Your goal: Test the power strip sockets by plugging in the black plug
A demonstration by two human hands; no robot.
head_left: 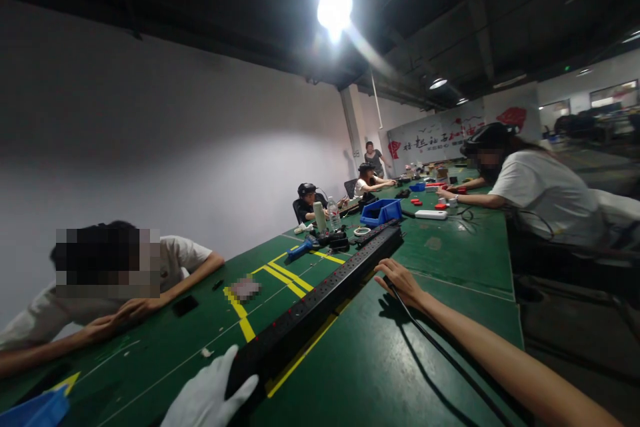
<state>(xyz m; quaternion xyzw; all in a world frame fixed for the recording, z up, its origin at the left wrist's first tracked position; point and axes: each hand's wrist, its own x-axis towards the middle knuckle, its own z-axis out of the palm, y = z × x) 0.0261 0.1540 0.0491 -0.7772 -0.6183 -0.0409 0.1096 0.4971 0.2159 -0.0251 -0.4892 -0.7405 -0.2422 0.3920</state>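
Power strip (320, 290): long, black, dotted with small red marks along its top, running lengthwise away over the green bench (350, 373).
Left hand (205, 390): in a white glove (the other is bare), at the near end of the power strip; its fingers hold that end, the thumb on the right side and the rest on the left.
Right hand (403, 283): just right of the power strip, toward its far half; its fingers are curled in, holding a black cable (440, 347). Whether the fingertips touch the strip, I cannot tell.
Cable: trails from the right hand toward the near side, right of the strip.
Yellow tape (285, 273): stuck down in stripes left of the strip.
Blue-handled tool (300, 250): left of the strip's far half.
Clear bottle (333, 217): left of the strip's far end, beside a pale green cylinder (320, 219).
Blue bin (383, 212): just beyond the strip's far end.
White oblong case (431, 215): right of that far end.
Co-workers: one leans over the bench left of the strip, forearms (185, 283) resting there; another, in a white top (545, 193), bends in beyond it on the right.
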